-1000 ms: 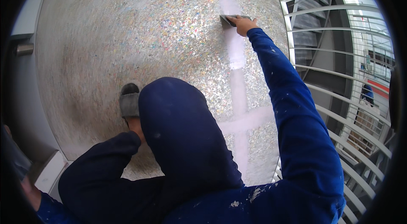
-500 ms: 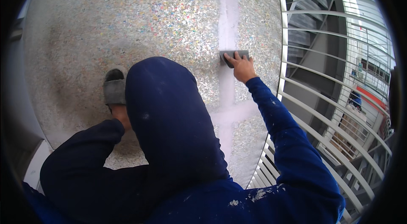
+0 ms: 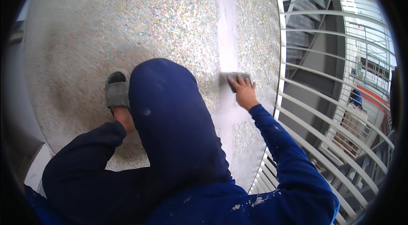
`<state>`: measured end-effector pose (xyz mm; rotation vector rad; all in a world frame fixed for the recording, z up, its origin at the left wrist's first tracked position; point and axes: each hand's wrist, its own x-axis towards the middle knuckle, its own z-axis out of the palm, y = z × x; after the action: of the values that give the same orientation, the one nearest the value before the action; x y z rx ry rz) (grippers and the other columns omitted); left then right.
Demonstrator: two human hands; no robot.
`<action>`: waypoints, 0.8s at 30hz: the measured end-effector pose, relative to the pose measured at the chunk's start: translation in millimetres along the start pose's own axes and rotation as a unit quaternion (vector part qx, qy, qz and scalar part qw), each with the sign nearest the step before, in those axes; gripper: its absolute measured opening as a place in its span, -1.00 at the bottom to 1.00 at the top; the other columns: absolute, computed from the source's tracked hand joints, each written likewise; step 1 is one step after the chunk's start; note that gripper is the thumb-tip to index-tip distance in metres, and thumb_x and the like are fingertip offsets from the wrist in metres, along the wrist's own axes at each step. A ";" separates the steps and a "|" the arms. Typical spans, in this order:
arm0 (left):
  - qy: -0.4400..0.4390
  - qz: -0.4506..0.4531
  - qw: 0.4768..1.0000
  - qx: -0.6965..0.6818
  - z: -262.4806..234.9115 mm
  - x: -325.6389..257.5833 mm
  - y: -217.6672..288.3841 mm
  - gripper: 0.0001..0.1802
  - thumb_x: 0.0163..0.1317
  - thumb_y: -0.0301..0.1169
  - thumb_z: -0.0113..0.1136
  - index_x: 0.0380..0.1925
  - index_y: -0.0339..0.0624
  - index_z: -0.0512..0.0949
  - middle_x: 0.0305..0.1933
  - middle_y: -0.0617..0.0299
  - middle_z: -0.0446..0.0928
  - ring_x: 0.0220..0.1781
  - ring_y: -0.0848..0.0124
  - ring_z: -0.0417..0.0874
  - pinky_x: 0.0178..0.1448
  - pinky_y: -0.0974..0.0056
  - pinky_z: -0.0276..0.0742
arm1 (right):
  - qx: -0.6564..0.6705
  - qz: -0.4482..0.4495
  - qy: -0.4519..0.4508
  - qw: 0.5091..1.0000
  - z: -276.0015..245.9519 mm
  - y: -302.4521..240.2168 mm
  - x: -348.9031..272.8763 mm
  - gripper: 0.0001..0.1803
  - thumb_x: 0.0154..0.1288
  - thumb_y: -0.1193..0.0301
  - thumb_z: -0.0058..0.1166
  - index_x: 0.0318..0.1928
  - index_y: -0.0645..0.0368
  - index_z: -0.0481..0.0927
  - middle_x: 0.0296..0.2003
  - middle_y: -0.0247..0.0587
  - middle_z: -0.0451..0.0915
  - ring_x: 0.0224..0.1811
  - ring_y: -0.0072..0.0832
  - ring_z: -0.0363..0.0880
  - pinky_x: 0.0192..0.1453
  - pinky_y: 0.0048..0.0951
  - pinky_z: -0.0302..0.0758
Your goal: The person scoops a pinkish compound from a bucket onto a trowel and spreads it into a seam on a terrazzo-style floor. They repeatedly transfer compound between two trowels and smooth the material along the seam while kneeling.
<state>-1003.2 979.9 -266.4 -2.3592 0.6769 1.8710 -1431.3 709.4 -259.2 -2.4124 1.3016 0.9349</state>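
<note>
My right hand (image 3: pixel 245 93) grips a dark grey flat rectangular scraper (image 3: pixel 231 75), its fingers spread over the top face. The blade is pressed to a pale pinkish-white strip (image 3: pixel 228 50) that runs lengthwise along a speckled, multicoloured board floor (image 3: pixel 170 16). A second pale strip crosses the first just nearer to me than the hand. Motion smears the scraper's left edge a little. My left hand does not appear in the picture.
White railing bars (image 3: pixel 314 50) rise along the floor's right edge, with a lower level and stairs beyond. My bent knee (image 3: pixel 163 84) and a foot in a grey slipper (image 3: pixel 117 91) take up the middle left. Far right below is a person in blue (image 3: pixel 356 97).
My right hand has drawn the scraper toward me along the pale strip, nearer the crossing. My legs stay nearly where they were.
</note>
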 end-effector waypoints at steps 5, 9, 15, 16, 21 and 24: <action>0.001 0.003 1.000 -0.003 -0.1 1.0 -2.4 -0.37 0.49 -0.09 0.02 0.37 -0.32 0.29 0.37 -0.01 0.41 0.34 0.08 0.47 0.42 -0.01 0.36 | 0.025 -0.042 0.162 0.986 -106.1 9.5 135.6 -0.18 0.26 0.56 -0.08 0.48 -0.47 0.20 0.39 -0.18 0.31 0.45 0.08 0.21 0.36 0.54 0.12; 0.007 0.001 1.000 -0.006 4.6 4.5 -7.1 -0.36 0.49 -0.09 0.02 0.38 -0.32 0.29 0.37 -0.02 0.41 0.35 0.08 0.47 0.43 -0.01 0.36 | -0.015 -0.020 0.099 0.995 -170.0 -6.9 234.0 -0.18 0.32 0.55 -0.14 0.50 -0.54 0.13 0.48 -0.28 0.21 0.48 0.03 0.21 0.43 0.49 0.04; 0.003 -0.006 1.000 -0.013 10.2 7.4 -14.5 -0.35 0.49 -0.08 0.02 0.38 -0.32 0.28 0.38 -0.03 0.40 0.35 0.07 0.46 0.43 -0.02 0.36 | -0.037 -0.015 0.068 0.997 -145.5 -6.8 216.2 -0.19 0.33 0.54 -0.11 0.47 -0.63 0.17 0.47 -0.25 0.24 0.42 0.08 0.30 0.43 0.42 0.08; 0.001 -0.009 1.000 -0.016 10.8 7.5 -14.4 -0.35 0.49 -0.08 0.02 0.38 -0.32 0.28 0.38 -0.03 0.40 0.35 0.07 0.46 0.43 -0.02 0.35 | -0.046 -0.024 0.084 0.995 -129.9 -4.3 202.9 -0.20 0.33 0.53 -0.10 0.46 -0.62 0.19 0.46 -0.21 0.26 0.40 0.11 0.30 0.43 0.41 0.09; 0.003 -0.005 1.000 -0.017 8.6 2.6 -4.8 -0.34 0.49 -0.08 0.03 0.39 -0.32 0.28 0.38 -0.04 0.40 0.36 0.06 0.46 0.44 -0.02 0.35 | -0.069 -0.046 0.117 0.990 -56.1 1.1 129.6 -0.26 0.31 0.47 -0.05 0.44 -0.55 0.28 0.43 -0.04 0.31 0.34 0.22 0.33 0.40 0.38 0.14; 0.027 0.015 0.999 -0.038 -14.3 -14.7 3.1 -0.34 0.48 -0.07 0.03 0.39 -0.32 0.27 0.38 -0.04 0.40 0.36 0.06 0.45 0.44 -0.03 0.35 | -0.058 -0.056 0.111 0.991 -27.5 0.1 89.4 -0.26 0.30 0.47 -0.05 0.44 -0.53 0.28 0.42 -0.03 0.32 0.34 0.21 0.32 0.41 0.37 0.11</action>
<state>-993.7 977.1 -248.2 -2.4672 0.6600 1.8840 -1384.3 636.9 -295.2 -2.7138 1.1944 0.7495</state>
